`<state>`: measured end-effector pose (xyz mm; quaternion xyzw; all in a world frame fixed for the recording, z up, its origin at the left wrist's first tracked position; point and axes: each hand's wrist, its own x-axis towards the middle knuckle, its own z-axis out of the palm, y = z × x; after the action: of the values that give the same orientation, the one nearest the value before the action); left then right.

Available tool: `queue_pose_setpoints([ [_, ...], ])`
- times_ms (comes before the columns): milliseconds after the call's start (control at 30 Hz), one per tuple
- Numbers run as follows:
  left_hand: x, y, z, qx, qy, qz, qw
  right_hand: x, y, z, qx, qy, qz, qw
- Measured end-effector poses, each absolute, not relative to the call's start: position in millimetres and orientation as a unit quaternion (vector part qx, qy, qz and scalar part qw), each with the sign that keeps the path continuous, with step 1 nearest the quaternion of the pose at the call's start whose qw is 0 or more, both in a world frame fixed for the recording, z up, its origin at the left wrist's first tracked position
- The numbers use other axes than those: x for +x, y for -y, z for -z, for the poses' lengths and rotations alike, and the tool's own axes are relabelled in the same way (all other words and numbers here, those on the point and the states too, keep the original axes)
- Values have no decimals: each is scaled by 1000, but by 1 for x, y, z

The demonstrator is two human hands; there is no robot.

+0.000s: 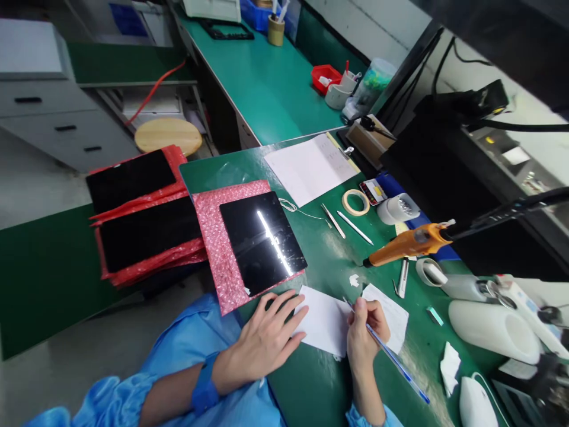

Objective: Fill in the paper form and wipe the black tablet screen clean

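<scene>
Evidently the step in hand was writing on the small white paper slip (326, 323), which lay on the green tabletop (320, 379) just in front of the glossy black panel (262, 240). The right hand (364, 338) was clenched around a blue pen (391, 356), its tip resting near the slip's right edge, the barrel slanting back away from the panel. The left hand (267, 338) lay released, fingers spread flat, touching the slip's left edge and pinning it just below the panel's near corner. The panel itself rested on a pink bubble-wrap sheet (217, 261), with a stack of red-bagged panels (142, 219) beside it, on the side away from the orange electric screwdriver (411, 243). To do this well, I judged that the flat left hand should press firmly so the slip would not skate on the smooth mat, and the pen strokes should stay short and clear of the panel's glass.
</scene>
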<state>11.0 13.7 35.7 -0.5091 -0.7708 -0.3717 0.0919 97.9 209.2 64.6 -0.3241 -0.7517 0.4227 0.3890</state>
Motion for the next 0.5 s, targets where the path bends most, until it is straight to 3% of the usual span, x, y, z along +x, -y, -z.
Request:
queue_pose_setpoints([
  [500, 10, 13, -39, -608, 712, 338, 93, 146, -203, -55, -392, 692, -408, 449],
])
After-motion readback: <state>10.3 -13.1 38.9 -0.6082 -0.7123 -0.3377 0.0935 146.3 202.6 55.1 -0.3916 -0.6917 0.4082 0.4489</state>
